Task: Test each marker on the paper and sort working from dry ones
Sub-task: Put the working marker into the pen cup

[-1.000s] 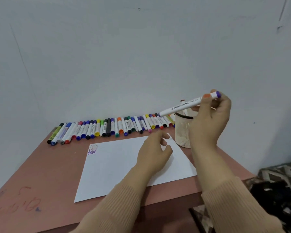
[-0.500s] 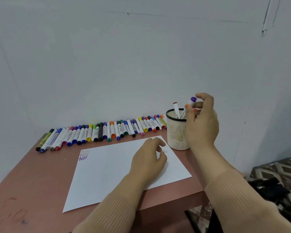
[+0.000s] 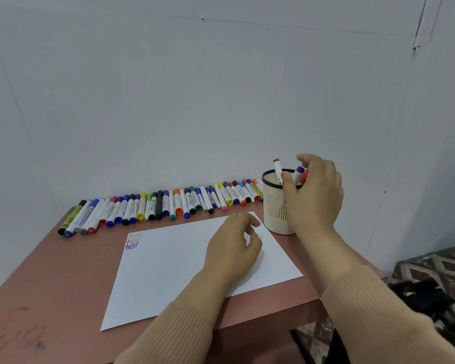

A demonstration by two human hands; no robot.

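Observation:
A white paper (image 3: 168,271) lies on the reddish table (image 3: 50,285), with "test" written three times (image 3: 133,241) in its far left corner. My left hand (image 3: 231,248) rests on the paper, fingers loosely curled and holding nothing. My right hand (image 3: 315,195) hovers over the white mesh cup (image 3: 273,214) with its fingers spread. A purple-capped marker (image 3: 299,171) stands in the cup between thumb and fingers, beside a red one and a brown-capped marker (image 3: 277,169). A long row of capped markers (image 3: 155,206) lies along the wall.
The wall stands just behind the marker row and the cup. The table's right edge runs close to the cup. Beyond it, a patterned floor holds a black bag (image 3: 420,295).
My right hand carried the purple-capped marker down from mid-air into the cup and its fingers have spread. My left hand has stayed on the paper.

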